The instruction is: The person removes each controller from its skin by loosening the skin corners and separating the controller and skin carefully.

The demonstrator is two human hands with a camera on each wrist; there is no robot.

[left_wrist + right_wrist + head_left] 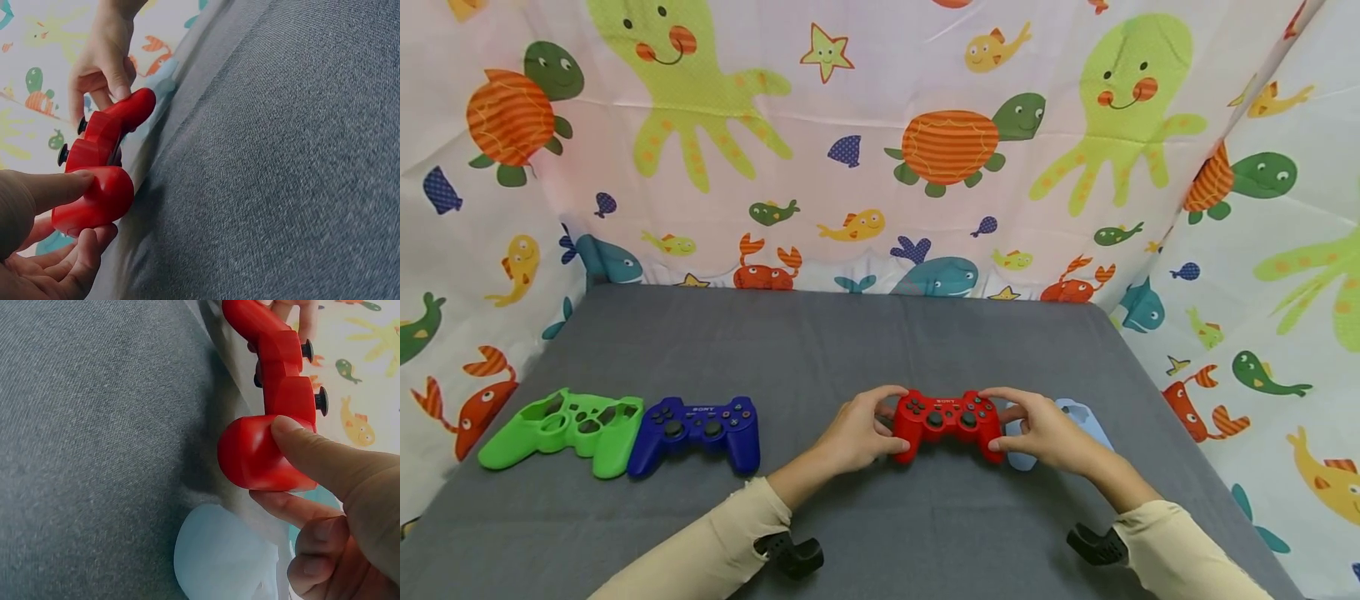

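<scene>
Both hands hold a red game controller [949, 408] between them, its face with sticks and buttons turned up. My left hand [855, 429] grips its left handle, thumb on top and fingers beneath in the left wrist view. On the other side my right hand [1047, 429] pinches the right handle [250, 453] between thumb and fingers. In both wrist views the controller stands above the grey cloth, with a shadow below it. A light blue controller cover [1084, 414] lies under and beside the right hand, partly hidden by it.
To the left, a blue controller [694, 429] lies face up against a green controller cover [568, 427] with open cut-outs. Grey cloth [880, 350] covers the table. A curtain [820, 108] printed with sea animals rises behind and along both sides.
</scene>
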